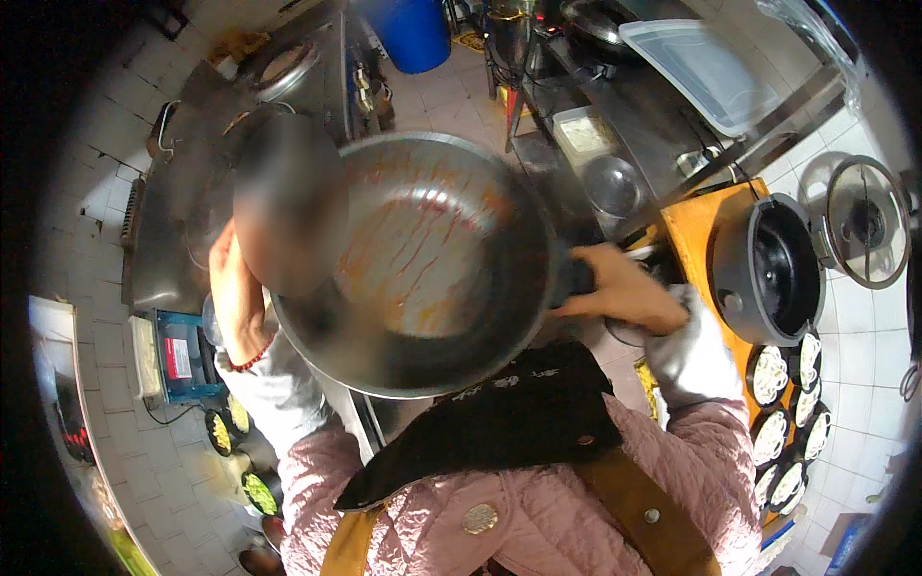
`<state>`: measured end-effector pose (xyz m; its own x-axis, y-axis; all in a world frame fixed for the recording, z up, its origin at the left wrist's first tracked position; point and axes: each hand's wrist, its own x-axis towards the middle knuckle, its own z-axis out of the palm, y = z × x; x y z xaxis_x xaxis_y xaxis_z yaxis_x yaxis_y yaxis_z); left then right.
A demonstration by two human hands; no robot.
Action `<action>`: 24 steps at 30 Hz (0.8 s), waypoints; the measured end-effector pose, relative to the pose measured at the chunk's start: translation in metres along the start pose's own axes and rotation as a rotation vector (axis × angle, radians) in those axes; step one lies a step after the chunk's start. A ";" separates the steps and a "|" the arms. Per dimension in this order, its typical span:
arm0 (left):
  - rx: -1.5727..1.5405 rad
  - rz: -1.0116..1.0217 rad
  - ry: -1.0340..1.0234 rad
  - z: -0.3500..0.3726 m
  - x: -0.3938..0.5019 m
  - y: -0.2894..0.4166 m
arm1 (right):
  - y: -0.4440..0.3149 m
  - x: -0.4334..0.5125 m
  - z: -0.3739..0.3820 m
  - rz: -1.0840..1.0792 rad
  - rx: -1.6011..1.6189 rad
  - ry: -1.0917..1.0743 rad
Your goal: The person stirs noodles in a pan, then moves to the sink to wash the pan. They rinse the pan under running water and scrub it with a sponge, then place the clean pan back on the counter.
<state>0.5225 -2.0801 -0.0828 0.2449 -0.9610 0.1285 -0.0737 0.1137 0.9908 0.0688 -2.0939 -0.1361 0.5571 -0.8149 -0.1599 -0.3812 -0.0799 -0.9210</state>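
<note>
A wide, dark frying pan is tilted before my chest, its inner face towards me. Reddish-orange sauce streaks run across its bottom. My right hand grips the pan's dark handle at the right side. At the pan's left rim is my left hand, with a red bead bracelet at the wrist. A blurred patch covers most of its fingers, so what they hold or touch is hidden.
At right, an open grey cooker pot with raised lid sits on an orange board, near several bowls of white food. A blue bucket stands ahead. Left are a metal counter and a bowl of chopped greens.
</note>
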 end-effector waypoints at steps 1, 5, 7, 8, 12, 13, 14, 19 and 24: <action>0.019 -0.020 0.027 -0.023 0.005 -0.018 | -0.002 0.016 0.020 0.141 0.127 -0.096; -0.040 -0.143 0.178 -0.092 0.009 -0.070 | -0.003 0.084 0.080 0.185 0.281 -0.502; -0.003 -0.214 0.252 -0.115 0.011 -0.081 | 0.000 0.114 0.093 0.139 0.348 -0.607; 0.031 -0.250 0.272 -0.124 0.013 -0.084 | 0.002 0.127 0.095 0.133 0.380 -0.649; 0.042 -0.298 0.323 -0.135 0.038 -0.090 | 0.015 0.180 0.086 0.106 0.442 -0.711; 0.000 -0.308 0.272 -0.134 0.049 -0.090 | 0.019 0.196 0.079 0.126 0.411 -0.724; 0.036 -0.274 0.283 -0.130 0.065 -0.094 | 0.024 0.213 0.068 0.099 0.439 -0.733; 0.053 -0.203 0.332 -0.106 0.167 -0.097 | 0.037 0.324 0.018 0.116 0.456 -0.765; 0.070 -0.193 0.341 -0.099 0.301 -0.089 | 0.014 0.455 -0.044 0.129 0.424 -0.766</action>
<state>0.6981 -2.3546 -0.1277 0.5667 -0.8229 -0.0410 -0.0579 -0.0894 0.9943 0.2845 -2.4913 -0.2066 0.9278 -0.1823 -0.3255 -0.2542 0.3297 -0.9092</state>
